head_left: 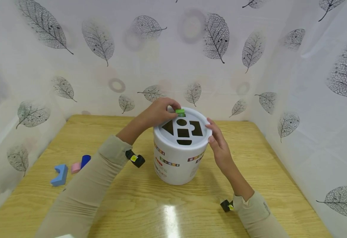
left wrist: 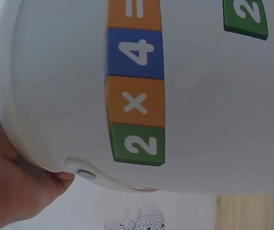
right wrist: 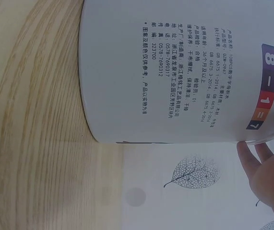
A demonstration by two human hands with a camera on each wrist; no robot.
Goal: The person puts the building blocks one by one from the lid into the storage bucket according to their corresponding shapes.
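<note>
A green block (head_left: 180, 112), its lower part lost to view in the far opening of a pale, smooth lid (head_left: 195, 142), is pinched between the fingers and thumb of a left hand (head_left: 161, 110); that hand's fingertips are hidden behind the rim in the left wrist view. The lid, cut with triangular, round, square, notched and half-round holes, caps a white cylindrical bucket (head_left: 174, 165) printed with coloured number tiles and small Chinese text. A right hand (head_left: 221, 150) rests against the rim, its fingers extended, clasping nothing; the right wrist view crops it. The bucket stands on a glossy wood-grain table (head_left: 250, 158). At left lie a notched light blue block (head_left: 61, 177), a pink block (head_left: 75, 168) and a dark blue block (head_left: 85, 160), its full shape unclear beside a beige sleeve (head_left: 81, 188). Leaf-printed sheeting (head_left: 173, 66) surrounds the scene.
</note>
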